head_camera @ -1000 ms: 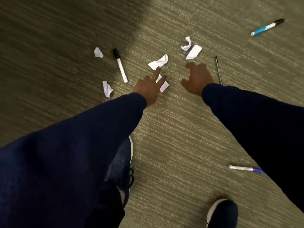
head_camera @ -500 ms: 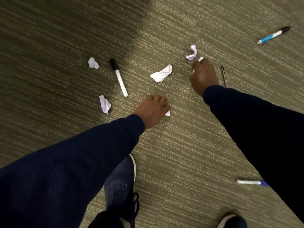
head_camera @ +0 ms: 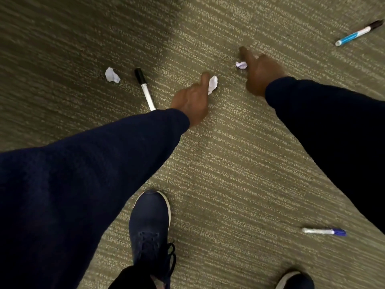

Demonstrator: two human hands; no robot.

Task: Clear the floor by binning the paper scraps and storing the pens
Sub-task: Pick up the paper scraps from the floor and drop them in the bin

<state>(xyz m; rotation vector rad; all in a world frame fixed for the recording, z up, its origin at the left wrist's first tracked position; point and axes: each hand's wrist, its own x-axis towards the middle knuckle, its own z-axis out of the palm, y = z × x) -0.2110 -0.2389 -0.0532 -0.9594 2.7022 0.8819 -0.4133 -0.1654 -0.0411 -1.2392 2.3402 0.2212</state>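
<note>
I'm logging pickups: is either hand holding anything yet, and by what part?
The left hand pinches a paper scrap by its edge. The right hand touches another scrap; its grip is unclear.

Single head-worn wide-angle view, steeply down and forward over outstretched arms onto nearby carpet (head_camera: 229, 184)

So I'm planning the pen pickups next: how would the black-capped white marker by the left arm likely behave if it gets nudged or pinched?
The black-capped marker looks like a straight, rigid, round barrel, so it would probably stay stiff when pinched. Lying flat on the carpet, it may roll sideways if nudged, though the textured pile would likely slow it. It seems slim, probably light.
</note>
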